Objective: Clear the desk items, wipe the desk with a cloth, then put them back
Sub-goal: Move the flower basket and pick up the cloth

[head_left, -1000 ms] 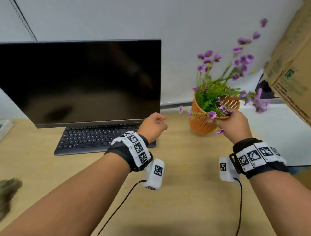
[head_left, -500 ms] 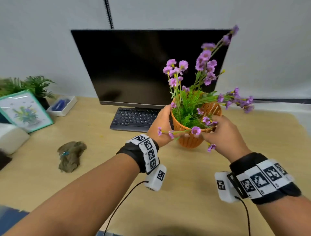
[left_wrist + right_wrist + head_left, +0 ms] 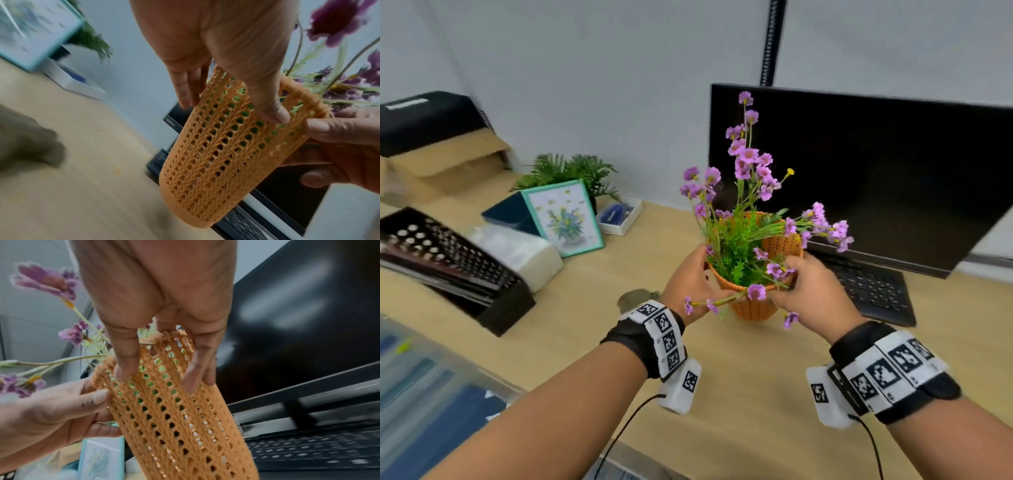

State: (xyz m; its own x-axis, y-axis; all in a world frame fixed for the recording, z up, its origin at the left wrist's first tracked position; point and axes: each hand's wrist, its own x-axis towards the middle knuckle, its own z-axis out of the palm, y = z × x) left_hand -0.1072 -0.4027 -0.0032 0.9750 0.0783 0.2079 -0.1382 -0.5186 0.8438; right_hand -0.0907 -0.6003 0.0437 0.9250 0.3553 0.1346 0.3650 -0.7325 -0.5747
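Both hands carry the orange lattice flower pot (image 3: 753, 301) above the table (image 3: 739, 394), in front of the monitor (image 3: 859, 178) and beside the keyboard (image 3: 873, 291). The left hand (image 3: 686, 284) curls round the pot's left wall just under the rim, thumb on the near side and fingers behind. The right hand (image 3: 811, 294) wraps the right wall the same way, thumb and fingers pinching the mesh near the top.

The grip sits high on a tall, tapering pot, so the base could swing and tilt; the long purple flowers (image 3: 750, 161) reach up near the screen and could brush it or shed blooms. The mesh wall looks thin and may flex under a squeeze. Low stems droop across both hands and could snag as the pot is set down.

The pot's underside is hidden in every view, so whether it is fully clear of the table is uncertain, though it appears lifted. A crumpled brownish cloth (image 3: 635, 296) is mostly hidden behind the left wrist. Motion blur smears the left edge of the head view.
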